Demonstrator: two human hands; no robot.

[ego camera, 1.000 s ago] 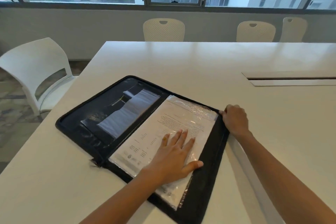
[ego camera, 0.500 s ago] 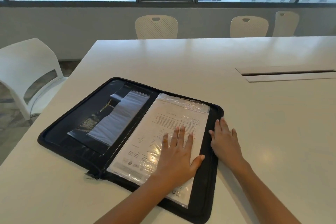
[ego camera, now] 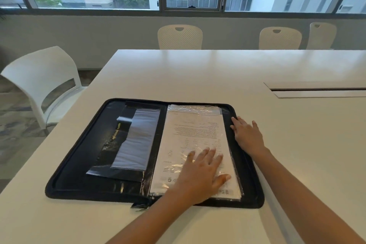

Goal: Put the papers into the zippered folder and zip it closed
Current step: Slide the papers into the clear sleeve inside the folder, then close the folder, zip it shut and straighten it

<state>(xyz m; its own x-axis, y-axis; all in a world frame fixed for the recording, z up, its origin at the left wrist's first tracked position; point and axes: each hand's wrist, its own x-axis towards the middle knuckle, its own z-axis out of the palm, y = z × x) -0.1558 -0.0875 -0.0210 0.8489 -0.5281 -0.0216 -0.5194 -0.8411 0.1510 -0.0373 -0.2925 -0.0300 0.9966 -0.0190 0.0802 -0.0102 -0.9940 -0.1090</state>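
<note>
A black zippered folder (ego camera: 79, 160) lies open flat on the white table (ego camera: 198, 77). Its left half carries a dark pocket with a clear sleeve (ego camera: 136, 140). On its right half lie the papers (ego camera: 196, 130) in a shiny plastic cover. My left hand (ego camera: 202, 172) presses flat on the lower part of the papers, fingers spread. My right hand (ego camera: 247, 134) rests flat on the folder's right edge, fingers straight and pointing away from me. The zipper pull (ego camera: 140, 205) shows at the near end of the spine.
A white chair (ego camera: 41, 79) stands at the table's left side. Three cream chairs (ego camera: 180, 36) line the far edge under the windows. A cable slot with a lid (ego camera: 316, 90) is set into the table at the right.
The folder has turned from slanted to nearly square with me. My right hand went from curled at the far right corner to flat along the right edge. My left hand stays on the papers.
</note>
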